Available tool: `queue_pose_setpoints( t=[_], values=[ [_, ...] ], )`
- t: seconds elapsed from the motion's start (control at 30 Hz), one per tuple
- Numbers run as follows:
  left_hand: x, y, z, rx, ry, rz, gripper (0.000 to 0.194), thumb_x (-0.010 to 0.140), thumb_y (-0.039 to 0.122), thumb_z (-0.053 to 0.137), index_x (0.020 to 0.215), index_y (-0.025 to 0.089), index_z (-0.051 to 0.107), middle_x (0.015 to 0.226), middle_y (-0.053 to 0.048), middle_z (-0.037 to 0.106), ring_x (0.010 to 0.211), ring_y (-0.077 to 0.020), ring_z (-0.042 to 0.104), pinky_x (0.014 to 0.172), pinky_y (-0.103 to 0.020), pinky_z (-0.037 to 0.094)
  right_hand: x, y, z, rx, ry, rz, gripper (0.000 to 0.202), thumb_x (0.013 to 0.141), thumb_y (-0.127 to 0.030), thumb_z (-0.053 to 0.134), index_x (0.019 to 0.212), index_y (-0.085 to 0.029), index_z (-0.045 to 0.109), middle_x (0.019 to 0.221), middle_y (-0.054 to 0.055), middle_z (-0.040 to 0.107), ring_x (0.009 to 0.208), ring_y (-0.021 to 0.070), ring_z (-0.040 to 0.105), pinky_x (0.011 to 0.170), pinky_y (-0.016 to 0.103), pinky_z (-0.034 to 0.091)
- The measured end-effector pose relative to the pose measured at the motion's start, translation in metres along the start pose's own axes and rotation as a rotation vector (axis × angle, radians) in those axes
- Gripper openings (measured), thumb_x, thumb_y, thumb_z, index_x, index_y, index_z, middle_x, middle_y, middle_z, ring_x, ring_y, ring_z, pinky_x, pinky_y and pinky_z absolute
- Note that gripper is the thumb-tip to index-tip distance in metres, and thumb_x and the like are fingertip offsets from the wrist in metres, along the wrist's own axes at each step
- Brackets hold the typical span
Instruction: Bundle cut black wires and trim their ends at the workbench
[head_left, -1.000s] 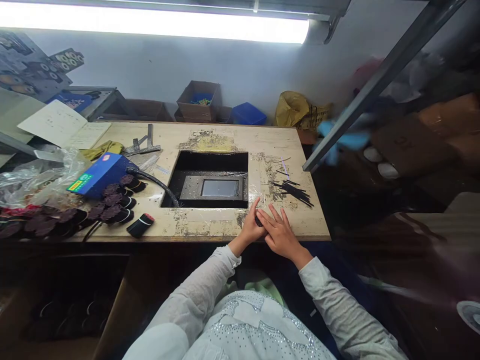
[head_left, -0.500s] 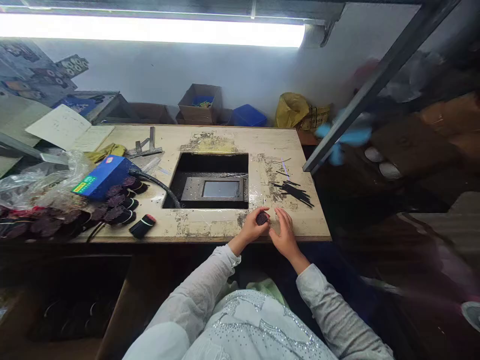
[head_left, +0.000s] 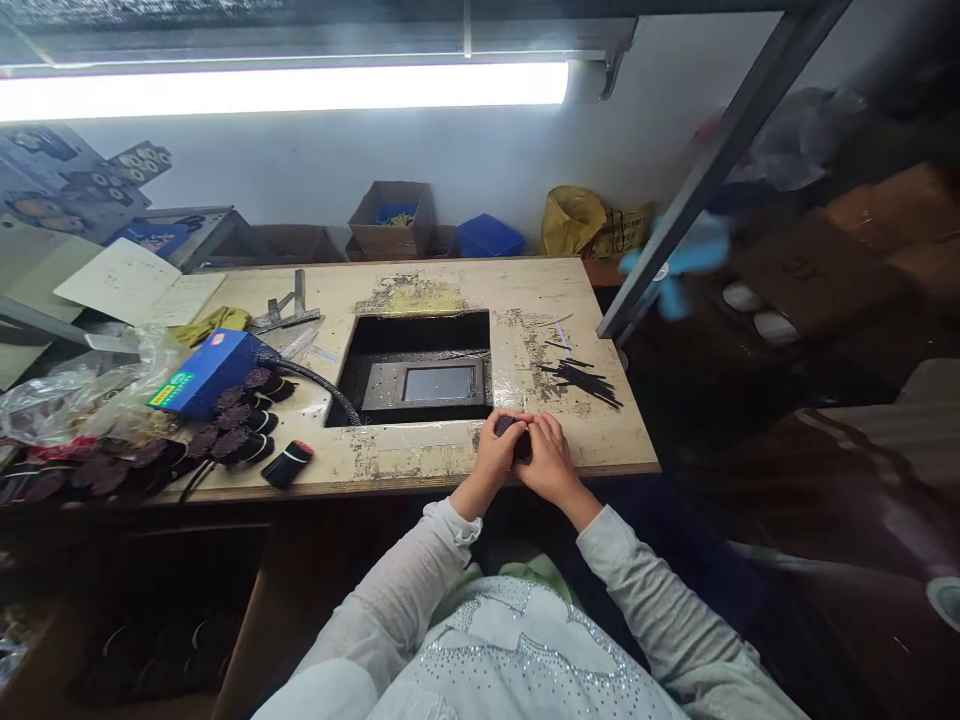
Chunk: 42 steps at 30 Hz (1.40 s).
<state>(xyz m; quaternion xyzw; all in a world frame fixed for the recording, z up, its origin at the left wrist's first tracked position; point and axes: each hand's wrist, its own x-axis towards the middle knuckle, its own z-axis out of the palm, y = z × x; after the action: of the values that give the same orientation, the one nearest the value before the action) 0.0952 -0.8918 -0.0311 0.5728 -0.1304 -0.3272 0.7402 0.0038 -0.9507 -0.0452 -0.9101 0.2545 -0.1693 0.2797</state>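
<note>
The dark bundle (head_left: pixel 523 446) is between the person's two hands, over the near edge of the desk (head_left: pixel 420 462), close to the near right corner of its opening (head_left: pixel 412 330). Half a second ago the right hand (head_left: pixel 551 460) stood open beside it; now its fingers have closed in, and the two hands meet around the bundle. The left hand (head_left: pixel 493 458) grasps it from the left, thumb over the top, and the right hand grasps the other side with bent fingers. Both forearms reach forward from the body and angle inward, sleeves down to the wrists.

The opening holds a dark panel (head_left: pixel 382 385) with a screen (head_left: pixel 440 383) set in it. Black strips (head_left: pixel 583 382) lie loose on the right of the desk. On the left, a banded bundle (head_left: pixel 287 464) lies near a pile of others, beside a blue box (head_left: pixel 210 372). Behind the desk, an open carton (head_left: pixel 390 225) holds something blue and some yellowish pieces; a blue bin (head_left: pixel 490 237) and an open yellow bag (head_left: pixel 571 222) stand to its right, their contents unclear.
</note>
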Motion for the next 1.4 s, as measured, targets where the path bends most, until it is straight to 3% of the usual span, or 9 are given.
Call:
queue_pose_setpoints(
  t=[0.2,0.47,0.6,0.73,0.83,0.97,1.1,1.23,1.4],
  values=[
    [-0.013,0.005,0.009,-0.035,0.085,-0.018,0.012,0.068,0.023,0.065,0.077,0.02,0.058,0.089,-0.004,0.073,0.115,-0.0216,0.056,0.104,-0.038,0.035,0.003,-0.009,-0.004,-0.046,-0.07,-0.017,0.04,0.075,-0.015,0.055,0.114,-0.012,0.055,0.118,0.017,0.06,0.119,0.0295,0.045,0.101,0.045,0.038],
    [-0.026,0.002,0.019,-0.014,0.129,-0.041,0.019,0.071,0.029,0.067,0.086,0.019,0.057,0.098,-0.006,0.07,0.1,-0.0199,0.06,0.097,-0.036,0.04,0.001,0.0,-0.004,0.068,-0.202,0.094,0.032,0.076,-0.013,0.052,0.108,-0.015,0.058,0.101,0.014,0.066,0.096,0.0267,0.059,0.084,0.039,0.045],
    [-0.032,0.008,0.012,0.032,-0.045,-0.07,0.053,0.06,0.03,0.081,0.105,0.018,0.054,0.115,-0.011,0.065,0.106,-0.0225,0.059,0.098,-0.038,0.04,-0.002,0.01,-0.007,0.58,-0.261,0.151,0.037,0.072,-0.015,0.056,0.109,-0.018,0.058,0.101,0.008,0.066,0.093,0.0231,0.06,0.081,0.034,0.047],
    [-0.029,0.018,-0.003,-0.02,-0.287,-0.178,0.088,0.052,0.031,0.087,0.128,0.02,0.042,0.123,-0.015,0.062,0.112,-0.0255,0.058,0.097,-0.04,0.042,-0.01,0.017,-0.014,1.032,-0.414,0.248,0.022,0.072,-0.026,0.065,0.092,-0.017,0.063,0.085,0.002,0.065,0.079,0.0179,0.058,0.073,0.031,0.046],
    [-0.024,0.023,-0.012,0.009,-0.436,-0.322,0.096,0.051,0.034,0.088,0.133,0.02,0.04,0.12,-0.016,0.063,0.1,-0.027,0.063,0.084,-0.04,0.049,-0.017,0.018,-0.015,1.17,-0.551,0.289,0.016,0.071,-0.029,0.07,0.074,-0.016,0.061,0.066,0.0,0.059,0.063,0.0126,0.051,0.06,0.026,0.04],
    [-0.025,0.022,-0.018,-0.047,-0.552,-0.449,0.091,0.053,0.033,0.087,0.133,0.022,0.046,0.112,-0.013,0.067,0.089,-0.0256,0.066,0.075,-0.037,0.051,-0.023,0.013,-0.01,1.266,-0.684,0.314,0.016,0.069,-0.029,0.068,0.066,-0.015,0.061,0.062,0.0,0.058,0.058,0.0109,0.048,0.054,0.024,0.034],
    [-0.034,0.017,-0.021,-0.086,-0.485,-0.441,0.078,0.056,0.029,0.085,0.127,0.021,0.055,0.096,-0.008,0.07,0.094,-0.0254,0.065,0.081,-0.037,0.05,-0.028,0.003,-0.007,1.228,-0.722,0.338,0.013,0.067,-0.027,0.064,0.062,-0.016,0.062,0.062,0.0,0.059,0.058,0.0106,0.047,0.052,0.024,0.033],
    [-0.046,0.016,-0.023,-0.054,-0.354,-0.437,0.067,0.061,0.028,0.082,0.123,0.022,0.059,0.093,-0.006,0.069,0.081,-0.0209,0.065,0.074,-0.034,0.052,-0.031,-0.009,-0.011,1.18,-0.737,0.414,0.01,0.062,-0.024,0.062,0.055,-0.017,0.06,0.056,-0.002,0.056,0.055,0.0094,0.043,0.05,0.023,0.031],
    [-0.056,0.019,-0.03,-0.113,-0.353,-0.5,0.075,0.057,0.027,0.084,0.126,0.022,0.056,0.089,-0.006,0.069,0.083,-0.0219,0.065,0.068,-0.03,0.051,-0.034,-0.016,-0.015,1.148,-0.774,0.394,0.009,0.06,-0.024,0.063,0.055,-0.017,0.06,0.058,-0.002,0.057,0.056,0.009,0.044,0.05,0.021,0.032]
  ],
)
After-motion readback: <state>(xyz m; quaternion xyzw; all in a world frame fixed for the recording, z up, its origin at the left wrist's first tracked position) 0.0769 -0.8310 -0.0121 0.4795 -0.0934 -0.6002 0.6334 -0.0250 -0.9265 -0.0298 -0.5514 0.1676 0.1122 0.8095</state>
